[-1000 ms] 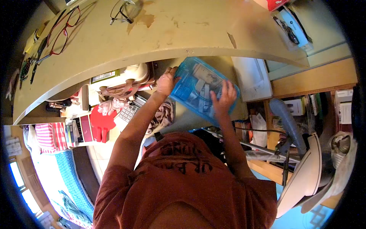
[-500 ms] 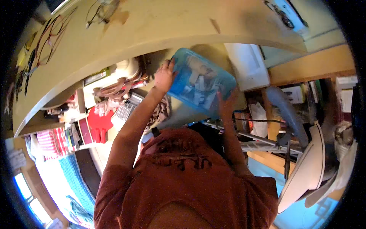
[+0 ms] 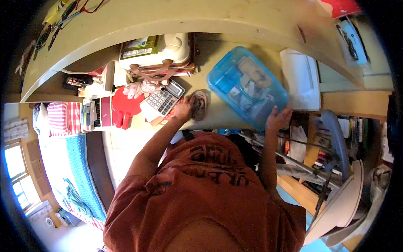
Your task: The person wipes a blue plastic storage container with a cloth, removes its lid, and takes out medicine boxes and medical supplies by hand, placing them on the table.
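A translucent blue plastic bin [image 3: 218, 80] with a mix of small items inside sits at an angle on the shelf surface [image 3: 210, 122]. My right hand [image 3: 278, 120] rests against the bin's near right corner, thumb and fingers apart. My left hand [image 3: 182, 111] is at the left edge of a brown patterned cloth bundle [image 3: 200, 105], its fingers curled onto it. Just left of that hand lies a grey calculator [image 3: 164, 101] on some papers. A red paddle-shaped item [image 3: 125, 104] and a pale pink crumpled cloth [image 3: 140, 89] are beside the calculator.
A white bag with brown handles [image 3: 176, 48] stands behind the calculator. White panels [image 3: 300, 80] lean right of the bin. An overhanging board [image 3: 201, 21] curves above the shelf. At right are a blue-grey curved tube [image 3: 336, 138] and a beige board [image 3: 346, 206]; a bed [image 3: 73, 176] is at left.
My left hand has left the bin's rim and moved to the brown cloth bundle. My right hand stays by the bin's right side. The view has shifted, and the bin appears further right.
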Demonstrator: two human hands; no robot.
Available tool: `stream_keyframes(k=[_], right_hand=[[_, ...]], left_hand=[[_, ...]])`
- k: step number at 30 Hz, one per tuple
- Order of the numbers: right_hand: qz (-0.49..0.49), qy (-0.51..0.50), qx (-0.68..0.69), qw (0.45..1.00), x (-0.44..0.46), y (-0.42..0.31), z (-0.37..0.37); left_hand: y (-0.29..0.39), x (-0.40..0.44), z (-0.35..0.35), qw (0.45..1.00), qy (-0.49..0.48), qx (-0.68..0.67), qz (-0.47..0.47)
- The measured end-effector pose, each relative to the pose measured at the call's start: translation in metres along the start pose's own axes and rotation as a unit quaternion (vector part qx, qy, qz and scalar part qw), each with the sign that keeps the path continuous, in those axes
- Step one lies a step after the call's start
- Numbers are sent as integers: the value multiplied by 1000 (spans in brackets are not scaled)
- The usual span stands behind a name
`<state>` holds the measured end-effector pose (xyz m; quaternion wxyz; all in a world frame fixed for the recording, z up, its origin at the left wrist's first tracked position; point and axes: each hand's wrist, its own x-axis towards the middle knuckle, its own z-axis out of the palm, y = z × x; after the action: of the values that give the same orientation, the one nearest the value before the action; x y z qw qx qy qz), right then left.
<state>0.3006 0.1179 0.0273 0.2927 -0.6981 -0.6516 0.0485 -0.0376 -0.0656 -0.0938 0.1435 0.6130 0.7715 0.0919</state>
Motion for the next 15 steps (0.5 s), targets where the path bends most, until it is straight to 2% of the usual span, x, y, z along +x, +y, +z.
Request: stream_keyframes(k=[1,3,4,5,6,7,8,9,10,11,12,13,14,15], right_hand=[[0,5,-1,1000,2,-10,-9],[-185,30,102,977,2,-31,-26],[-184,34,101,977,-2,-44,-32],[-175,-69,214,959,-8,-61,-34],[-163,-171,322,917,-15,-77,-38],[-202,-238,299,902,-21,-92,-44],[-240,-303,274,881,-28,-107,-48],[-274,-322,300,855,-37,-126,-51],[-307,-340,325,828,-48,-141,-52],[-306,-336,324,830,-56,-148,-47],[-294,-320,367,822,-63,-150,-38],[-283,-305,410,812,-68,-154,-35],[-184,-319,479,797,-69,-156,-38],[-166,-311,451,820,-63,-147,-33]], left_hand=[[1,-1,-13,1000,3,-1,5],[3,-5,-38,973,38,-227,-20],[1,0,-43,967,120,-223,31],[3,0,-47,967,121,-222,35],[19,-4,-75,934,105,-341,29],[34,-9,-100,886,87,-454,22],[45,-11,-115,829,-4,-558,-46],[62,-13,-138,830,-4,-556,-40],[81,-17,-164,757,-27,-650,-62],[94,-17,-177,671,-50,-735,-84],[101,-14,-178,650,-71,-756,-33],[111,-10,-186,649,-72,-756,-31],[121,-7,-198,646,-52,-761,14],[125,-4,-205,643,-31,-763,57]])
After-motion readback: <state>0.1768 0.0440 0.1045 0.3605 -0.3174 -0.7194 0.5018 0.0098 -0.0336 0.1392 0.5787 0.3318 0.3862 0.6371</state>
